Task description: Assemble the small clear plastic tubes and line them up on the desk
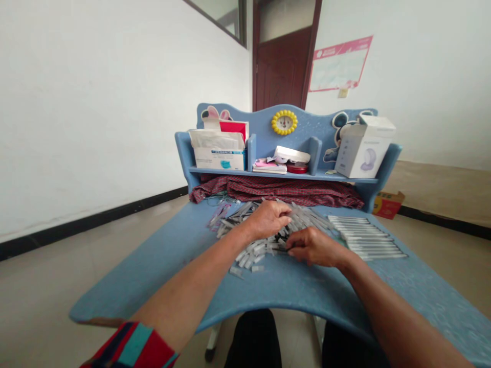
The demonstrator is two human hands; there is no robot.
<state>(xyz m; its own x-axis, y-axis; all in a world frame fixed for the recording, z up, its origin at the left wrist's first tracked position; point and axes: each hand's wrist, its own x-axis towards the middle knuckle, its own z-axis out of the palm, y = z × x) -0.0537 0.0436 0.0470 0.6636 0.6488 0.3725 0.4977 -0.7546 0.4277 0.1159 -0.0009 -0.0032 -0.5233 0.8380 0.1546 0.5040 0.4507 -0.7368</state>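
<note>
A heap of loose pen parts (253,251), with clear caps, clear tubes and black pieces, lies in the middle of the blue desk. Over the heap reaches my left hand (268,220), its fingers curled and pressed together; what they hold, if anything, is hidden. My right hand (316,246) is closed in a pinch at the near right edge of the heap. A thin black pen part (282,249) shows at its fingertips. To the right, a row of pens (368,237) lies side by side, clear-bodied with dark ends.
Behind the heap, a red checked cloth (276,190) lies folded under the desk's blue shelf (230,171). The shelf carries an opened mask box (218,158), a white case (292,154), and a tall white carton (366,148). The desk's front edge (284,308) curves inward before my legs.
</note>
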